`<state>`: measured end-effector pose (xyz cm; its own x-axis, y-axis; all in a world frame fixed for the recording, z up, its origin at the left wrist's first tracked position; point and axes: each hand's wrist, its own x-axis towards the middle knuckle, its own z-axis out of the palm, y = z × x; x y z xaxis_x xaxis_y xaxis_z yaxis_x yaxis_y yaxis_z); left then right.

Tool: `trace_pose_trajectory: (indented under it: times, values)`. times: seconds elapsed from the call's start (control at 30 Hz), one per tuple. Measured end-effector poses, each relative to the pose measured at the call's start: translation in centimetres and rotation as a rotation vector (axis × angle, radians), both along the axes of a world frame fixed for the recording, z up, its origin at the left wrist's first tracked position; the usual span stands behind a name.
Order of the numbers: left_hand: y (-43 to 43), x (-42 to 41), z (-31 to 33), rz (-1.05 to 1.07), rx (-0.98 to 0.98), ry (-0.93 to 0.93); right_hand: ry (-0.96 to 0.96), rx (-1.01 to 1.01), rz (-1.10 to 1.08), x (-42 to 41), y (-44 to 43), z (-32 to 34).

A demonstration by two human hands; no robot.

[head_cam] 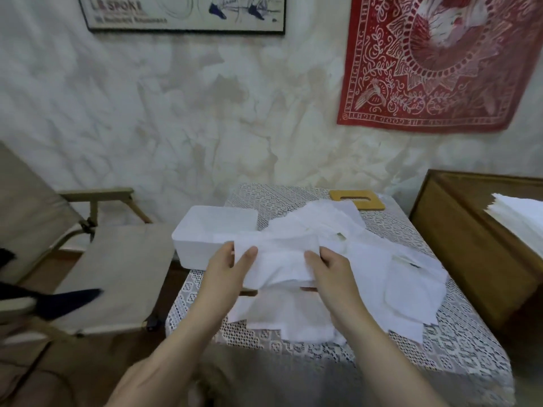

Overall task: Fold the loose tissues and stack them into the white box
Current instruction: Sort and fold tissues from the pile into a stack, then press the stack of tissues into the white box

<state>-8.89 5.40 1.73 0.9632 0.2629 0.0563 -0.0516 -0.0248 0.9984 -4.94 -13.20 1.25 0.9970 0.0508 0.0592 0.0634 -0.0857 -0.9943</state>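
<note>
A white open box [205, 230] sits at the left back of the lace-covered table [458, 333]. Loose white tissues [390, 259] lie spread in a messy pile across the middle and right of the table. Both hands hold one folded tissue [282, 265] just above the pile, to the right of the box. My left hand [232, 268] pinches its left end, thumb on top. My right hand [329, 268] grips its right end, with the fingers underneath out of sight. More flat tissues [288, 318] lie under the held one.
A wooden lid with a slot [357, 199] lies at the table's back edge. A folding chair [111, 259] stands to the left, holding a dark cloth [67, 298]. To the right a wooden cabinet [470, 245] carries a stack of white tissues [520, 221]. Behind the table is a wall.
</note>
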Motion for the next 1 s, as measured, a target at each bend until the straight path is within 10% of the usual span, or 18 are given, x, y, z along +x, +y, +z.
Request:
trace_pose_trajectory:
  times: [0.37, 1.0]
  values:
    - [11.0, 1.2, 1.6, 0.184, 0.148, -0.051, -0.087, 0.007, 0.069, 0.1, 10.2, 2.2]
    - [16.2, 6.3, 0.2, 0.094, 0.467, -0.102, -0.268, -0.670, 0.117, 6.5, 11.5, 2.3]
